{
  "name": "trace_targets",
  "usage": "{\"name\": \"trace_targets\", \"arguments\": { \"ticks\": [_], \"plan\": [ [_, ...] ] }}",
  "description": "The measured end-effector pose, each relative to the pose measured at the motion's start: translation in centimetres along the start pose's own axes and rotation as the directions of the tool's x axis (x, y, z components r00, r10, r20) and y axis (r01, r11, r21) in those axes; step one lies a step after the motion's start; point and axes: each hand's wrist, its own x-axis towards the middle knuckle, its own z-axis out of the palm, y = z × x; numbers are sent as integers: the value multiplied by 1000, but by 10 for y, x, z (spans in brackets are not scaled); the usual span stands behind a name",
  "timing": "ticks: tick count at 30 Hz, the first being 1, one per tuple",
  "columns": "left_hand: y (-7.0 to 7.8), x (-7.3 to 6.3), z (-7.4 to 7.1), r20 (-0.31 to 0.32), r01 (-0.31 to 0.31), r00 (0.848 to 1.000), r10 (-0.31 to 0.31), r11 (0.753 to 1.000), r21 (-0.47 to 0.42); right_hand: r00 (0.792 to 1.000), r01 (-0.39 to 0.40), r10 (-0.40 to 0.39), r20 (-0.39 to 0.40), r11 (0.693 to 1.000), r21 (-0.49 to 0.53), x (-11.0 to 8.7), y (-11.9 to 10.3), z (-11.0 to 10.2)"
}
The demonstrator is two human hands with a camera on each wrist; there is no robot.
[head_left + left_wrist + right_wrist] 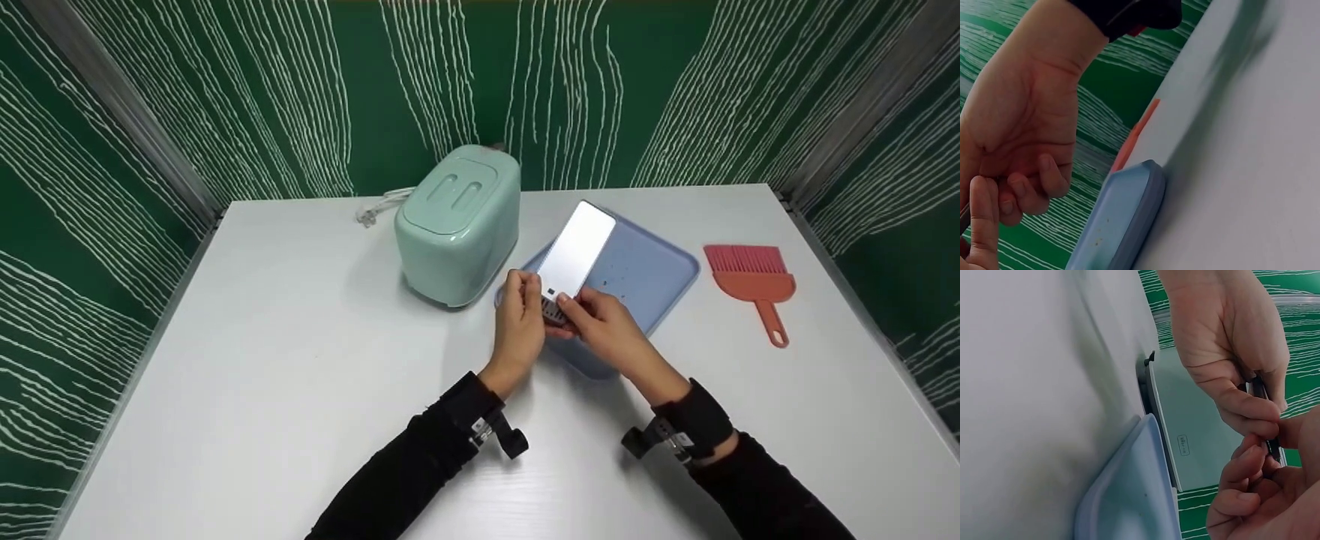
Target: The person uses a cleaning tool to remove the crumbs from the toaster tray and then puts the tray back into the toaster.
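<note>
A flat, shiny metal crumb tray (574, 251) with a slotted near end is held over the blue plastic tray, its far end tilted up. My left hand (519, 319) grips its near left side with curled fingers. With thumb on top, my right hand (611, 330) pinches the near right corner. In the right wrist view, both hands' fingers meet round the dark edge (1272, 447) of the crumb tray. Below lies the blue plastic tray (660, 262), bearing a few dark crumbs (606, 283). A mint-green toaster (457, 217) stands just left of it.
An orange-red dustpan brush (754, 285) lies on the white table (300, 360) at the right. Behind the toaster's left side is a white cord with its plug (367, 216). Green walls with white lines (487, 90) enclose the back and sides.
</note>
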Motion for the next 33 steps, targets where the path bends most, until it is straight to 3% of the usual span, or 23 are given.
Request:
{"name": "trace_targets", "arguments": {
  "ticks": [9,14,18,25,29,33],
  "plan": [
    [2,-2,-12,40,1,999,-6,994,113,999,-45,43,14,991,129,-2,-4,7],
    [4,-1,-22,56,33,997,-48,968,250,999,-44,39,32,982,184,-1,-6,7],
    [5,-1,-33,89,10,995,-44,934,358,997,-48,36,64,979,199,-1,-7,8],
    [14,5,-49,179,-137,983,50,842,522,994,-56,36,99,978,202,-5,-7,9],
    [25,6,-60,216,-185,974,72,802,568,993,-68,48,104,978,196,-8,-9,9],
    [44,6,-71,213,-212,972,96,747,631,992,-86,67,110,978,187,-10,-12,9]
  ]
}}
